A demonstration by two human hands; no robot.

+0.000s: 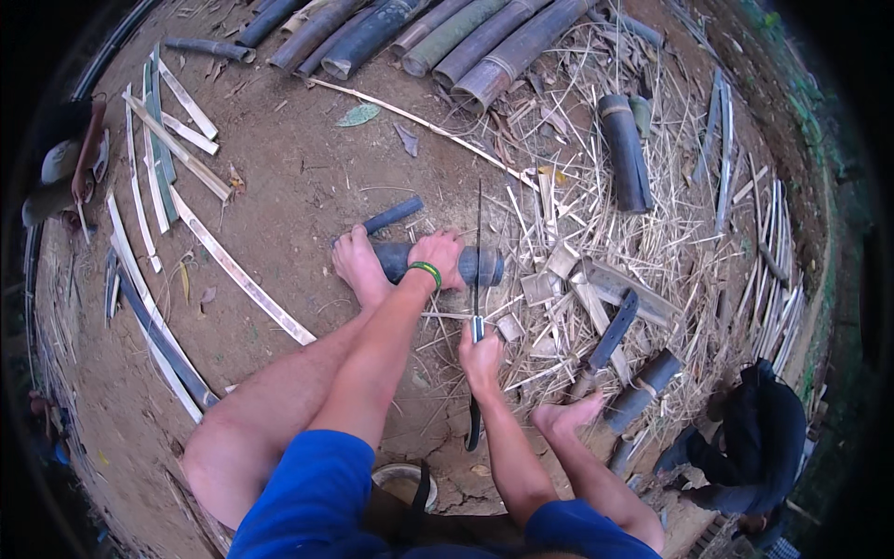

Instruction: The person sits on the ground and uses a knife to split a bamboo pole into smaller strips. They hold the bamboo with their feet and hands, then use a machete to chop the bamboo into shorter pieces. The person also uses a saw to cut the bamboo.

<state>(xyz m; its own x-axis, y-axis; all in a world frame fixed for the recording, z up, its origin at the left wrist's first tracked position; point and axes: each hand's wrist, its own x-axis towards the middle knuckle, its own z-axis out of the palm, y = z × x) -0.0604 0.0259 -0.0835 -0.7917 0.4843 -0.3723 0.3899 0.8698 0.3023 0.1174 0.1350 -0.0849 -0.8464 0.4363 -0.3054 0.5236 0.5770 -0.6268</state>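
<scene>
Holding the bamboo with my left hand, the saw in my right hand.
The bamboo lies left of the knife, the saw across it. My left fingers curl over it; my right fingers wrap the saw's handle. I judge it stiff, light, apt to roll, best held mid-length, clear of the saw.

Bamboo tube is dark, kinda chunky, lying sideways on the dirt. Saw has a long skinny blade and curved black handle, blade crosswise over the tube near its right end, can't tell if it's biting in.
</scene>
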